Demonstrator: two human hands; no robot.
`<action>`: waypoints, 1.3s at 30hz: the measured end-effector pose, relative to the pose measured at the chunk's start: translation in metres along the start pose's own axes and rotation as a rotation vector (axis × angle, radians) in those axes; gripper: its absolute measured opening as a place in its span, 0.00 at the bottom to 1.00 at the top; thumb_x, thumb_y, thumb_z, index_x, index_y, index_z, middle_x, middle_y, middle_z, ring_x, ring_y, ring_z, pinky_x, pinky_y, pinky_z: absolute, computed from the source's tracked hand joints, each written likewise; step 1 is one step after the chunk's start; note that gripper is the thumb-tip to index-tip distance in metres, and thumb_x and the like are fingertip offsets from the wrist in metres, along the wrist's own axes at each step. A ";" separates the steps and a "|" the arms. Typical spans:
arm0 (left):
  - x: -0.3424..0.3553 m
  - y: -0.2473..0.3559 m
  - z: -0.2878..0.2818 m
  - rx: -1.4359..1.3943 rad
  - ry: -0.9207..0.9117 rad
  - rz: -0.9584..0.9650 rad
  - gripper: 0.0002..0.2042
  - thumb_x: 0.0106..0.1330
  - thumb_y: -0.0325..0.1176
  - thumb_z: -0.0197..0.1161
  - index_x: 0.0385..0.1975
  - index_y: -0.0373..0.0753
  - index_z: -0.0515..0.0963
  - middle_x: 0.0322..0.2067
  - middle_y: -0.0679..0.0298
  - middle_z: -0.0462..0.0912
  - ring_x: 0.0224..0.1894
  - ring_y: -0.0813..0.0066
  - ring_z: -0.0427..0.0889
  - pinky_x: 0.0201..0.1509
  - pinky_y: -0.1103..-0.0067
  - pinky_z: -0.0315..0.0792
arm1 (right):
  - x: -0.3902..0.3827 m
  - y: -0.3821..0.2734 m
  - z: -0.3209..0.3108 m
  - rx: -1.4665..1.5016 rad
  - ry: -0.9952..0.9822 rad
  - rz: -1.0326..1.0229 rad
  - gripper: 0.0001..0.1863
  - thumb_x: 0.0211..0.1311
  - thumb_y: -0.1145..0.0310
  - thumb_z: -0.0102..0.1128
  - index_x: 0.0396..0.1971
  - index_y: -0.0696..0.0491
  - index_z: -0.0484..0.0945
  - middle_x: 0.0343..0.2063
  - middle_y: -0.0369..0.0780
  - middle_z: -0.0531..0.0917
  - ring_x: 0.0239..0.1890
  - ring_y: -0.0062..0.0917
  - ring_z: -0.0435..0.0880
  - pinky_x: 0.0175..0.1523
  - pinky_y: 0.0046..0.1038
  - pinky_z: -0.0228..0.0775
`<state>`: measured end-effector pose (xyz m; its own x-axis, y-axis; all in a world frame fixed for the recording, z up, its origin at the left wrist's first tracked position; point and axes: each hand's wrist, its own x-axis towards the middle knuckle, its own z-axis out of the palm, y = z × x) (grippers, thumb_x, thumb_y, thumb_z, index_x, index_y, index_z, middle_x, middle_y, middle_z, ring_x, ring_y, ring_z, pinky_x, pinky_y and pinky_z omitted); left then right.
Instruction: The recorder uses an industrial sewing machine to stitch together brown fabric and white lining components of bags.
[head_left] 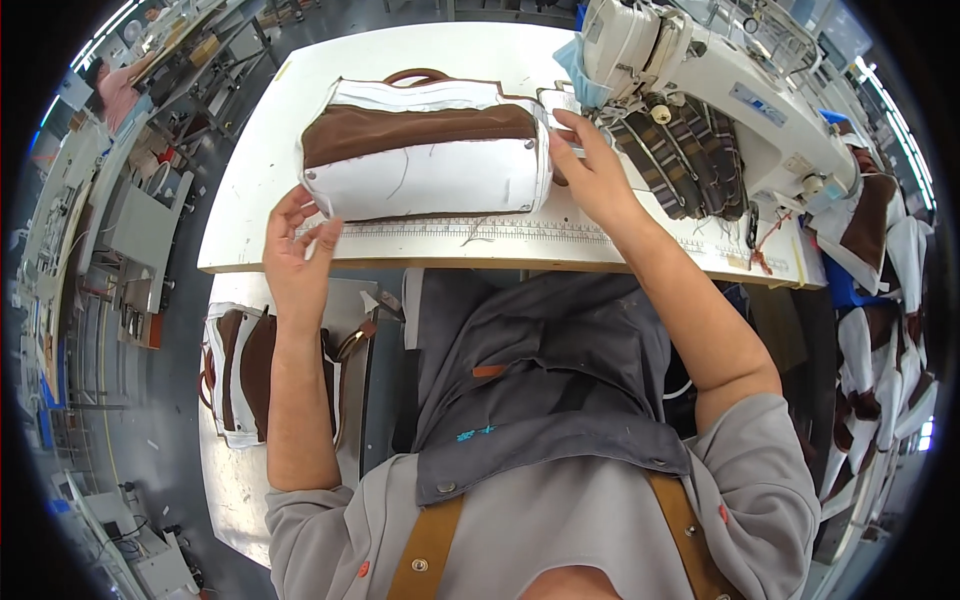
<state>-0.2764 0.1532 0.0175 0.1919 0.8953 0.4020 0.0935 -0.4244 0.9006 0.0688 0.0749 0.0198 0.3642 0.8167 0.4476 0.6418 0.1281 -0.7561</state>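
A white bag body (pixel 430 180) with a brown panel across it lies on its side on the white sewing table, its brown handle arching at the far edge. At its near left corner, my left hand (pixel 298 245) has the fingers and thumb on either side of the edge. My right hand (pixel 592 172) grips the bag's right end, with some fingers hidden behind it. Loose threads lie on the white side, and small metal studs show near its corners.
A sewing machine (pixel 740 100) stands at the right, with dark striped cloth (pixel 690 160) beneath its arm. A printed ruler strip (pixel 400 231) runs along the table's near side. Another brown-and-white bag (pixel 245 375) lies on a lower surface at left. Brown-and-white pieces (pixel 880 240) hang at far right.
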 end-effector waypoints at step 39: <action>0.021 -0.039 0.006 0.267 0.239 0.189 0.09 0.72 0.34 0.62 0.40 0.33 0.77 0.31 0.62 0.80 0.34 0.75 0.83 0.38 0.81 0.73 | -0.047 0.004 -0.026 0.405 0.069 0.029 0.08 0.60 0.71 0.66 0.30 0.57 0.75 0.26 0.41 0.81 0.31 0.26 0.81 0.40 0.28 0.74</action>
<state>-0.2699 0.1880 -0.0106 0.0002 0.7911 0.6117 0.3352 -0.5764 0.7453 0.0716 0.0225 0.0084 0.4320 0.7852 0.4436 0.3182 0.3275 -0.8897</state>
